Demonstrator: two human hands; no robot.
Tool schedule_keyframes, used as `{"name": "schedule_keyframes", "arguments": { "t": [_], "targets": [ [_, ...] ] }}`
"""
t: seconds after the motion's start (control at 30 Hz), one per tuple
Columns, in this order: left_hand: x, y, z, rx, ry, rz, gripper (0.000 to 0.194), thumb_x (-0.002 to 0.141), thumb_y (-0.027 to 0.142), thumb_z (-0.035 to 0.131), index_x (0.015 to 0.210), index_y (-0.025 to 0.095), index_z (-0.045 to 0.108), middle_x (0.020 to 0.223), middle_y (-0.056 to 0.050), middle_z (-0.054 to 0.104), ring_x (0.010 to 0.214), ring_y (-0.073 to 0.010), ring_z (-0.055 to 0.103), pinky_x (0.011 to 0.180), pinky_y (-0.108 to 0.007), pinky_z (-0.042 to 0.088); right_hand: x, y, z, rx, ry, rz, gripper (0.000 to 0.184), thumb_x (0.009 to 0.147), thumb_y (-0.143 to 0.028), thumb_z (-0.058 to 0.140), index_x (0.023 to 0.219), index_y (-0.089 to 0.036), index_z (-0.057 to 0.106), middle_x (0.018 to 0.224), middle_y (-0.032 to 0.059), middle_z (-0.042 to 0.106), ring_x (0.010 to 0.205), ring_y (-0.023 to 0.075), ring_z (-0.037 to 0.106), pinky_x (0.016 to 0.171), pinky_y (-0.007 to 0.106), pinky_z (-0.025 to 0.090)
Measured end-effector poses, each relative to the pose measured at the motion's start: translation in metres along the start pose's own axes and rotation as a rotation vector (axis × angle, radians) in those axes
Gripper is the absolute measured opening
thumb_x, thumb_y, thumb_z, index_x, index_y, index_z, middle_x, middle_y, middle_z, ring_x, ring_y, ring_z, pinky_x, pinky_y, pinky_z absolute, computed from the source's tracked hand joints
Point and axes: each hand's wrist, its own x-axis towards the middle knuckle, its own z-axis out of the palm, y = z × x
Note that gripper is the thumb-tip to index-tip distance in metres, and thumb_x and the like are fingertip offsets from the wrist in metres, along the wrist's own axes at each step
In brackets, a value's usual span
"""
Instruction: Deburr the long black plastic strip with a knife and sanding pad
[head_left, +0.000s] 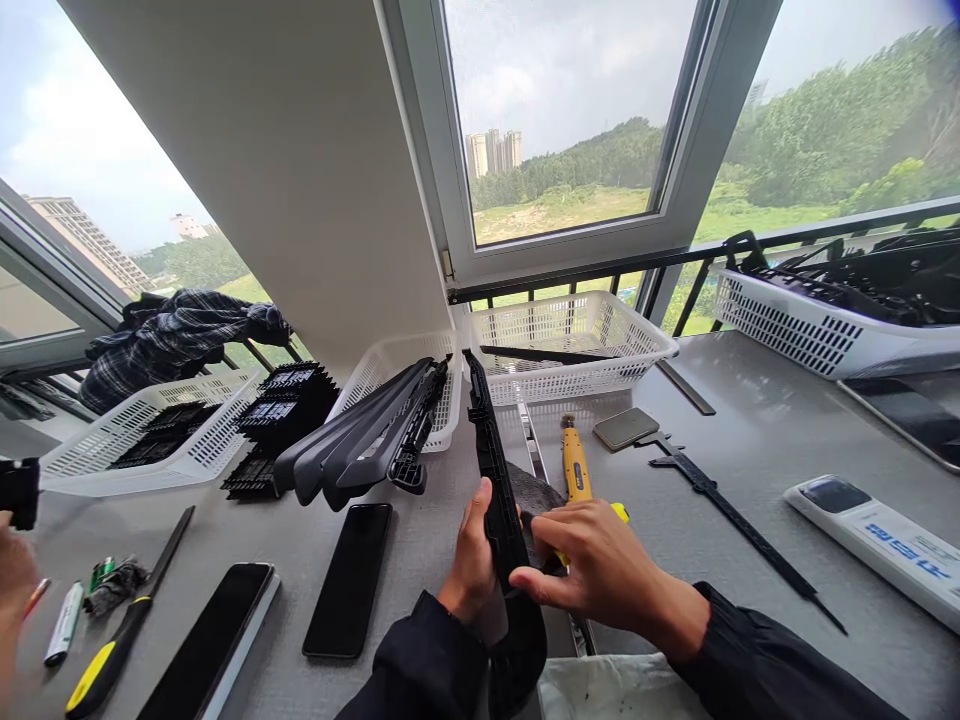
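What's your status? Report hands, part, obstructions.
Left hand and right hand both shut on long black part. Yellow tool just behind right hand.

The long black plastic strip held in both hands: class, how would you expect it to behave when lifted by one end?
The black plastic strip looks stiff: it runs straight out past the left hand and right hand without sagging. Being thin and narrow, it is probably light. Its length may make it twist or swing if gripped at one end.

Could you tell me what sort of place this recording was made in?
Probably a small workbench for assembling or checking plastic parts, set by windows. White mesh baskets hold long black plastic parts, a caliper lies on the grey table, and both hands hold one black part.
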Motion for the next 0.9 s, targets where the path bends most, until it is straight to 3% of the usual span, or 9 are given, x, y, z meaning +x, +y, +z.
{"name": "schedule_keyframes", "arguments": {
  "t": [0.13, 0.33, 0.57, 0.73, 0.9],
  "targets": [
    [-0.004, -0.001, -0.004, 0.175, 0.083, 0.132, 0.061, 0.085, 0.078, 0.073, 0.083, 0.018, 0.069, 0.076, -0.003, 0.067, 0.075, -0.0202, 0.062, 0.072, -0.031, 0.049, 0.000, 0.006, -0.002, -0.009, 0.068, 0.093, 0.071, 0.107, -0.077, 0.044, 0.066, -0.020, 0.059, 0.059, 0.0001, 0.062, 0.053, 0.0133, 0.055, 0.060, 0.030, 0.027],
    [-0.007, -0.002, -0.008, 0.323, -0.018, 0.173, 0.063, 0.084, 0.081, 0.071, 0.089, 0.018, 0.074, 0.096, -0.007, 0.073, 0.096, -0.0262, 0.061, 0.089, -0.034, 0.048, 0.002, 0.011, -0.005, -0.065, 0.151, 0.113, 0.069, 0.108, -0.075, 0.044, 0.069, -0.021, 0.061, 0.059, -0.0001, 0.061, 0.054, 0.0137, 0.055, 0.061, 0.029, 0.030],
    [-0.008, -0.003, -0.005, 0.166, -0.178, 0.010, 0.056, 0.089, 0.073, 0.066, 0.078, 0.019, 0.064, 0.068, 0.001, 0.054, 0.067, -0.0168, 0.048, 0.064, -0.030, 0.041, 0.002, 0.018, -0.004, -0.120, 0.166, 0.193, 0.073, 0.108, -0.079, 0.038, 0.067, -0.022, 0.059, 0.058, 0.0010, 0.062, 0.053, 0.0155, 0.056, 0.060, 0.030, 0.027],
    [-0.010, 0.001, 0.001, 0.168, -0.092, 0.112, 0.044, 0.091, 0.060, 0.065, 0.074, 0.019, 0.062, 0.070, 0.000, 0.056, 0.069, -0.0173, 0.049, 0.064, -0.029, 0.041, 0.001, 0.018, -0.004, -0.106, 0.142, 0.183, 0.075, 0.107, -0.082, 0.037, 0.068, -0.022, 0.058, 0.059, 0.0006, 0.062, 0.053, 0.0159, 0.057, 0.060, 0.030, 0.029],
    [-0.010, 0.001, 0.001, 0.150, -0.080, 0.055, 0.048, 0.089, 0.065, 0.070, 0.078, 0.019, 0.064, 0.075, -0.002, 0.060, 0.075, -0.0208, 0.053, 0.070, -0.031, 0.046, 0.000, 0.022, -0.005, -0.068, 0.136, 0.194, 0.070, 0.108, -0.077, 0.043, 0.068, -0.021, 0.058, 0.059, -0.0001, 0.061, 0.053, 0.0146, 0.055, 0.060, 0.029, 0.029]
  ]
}}
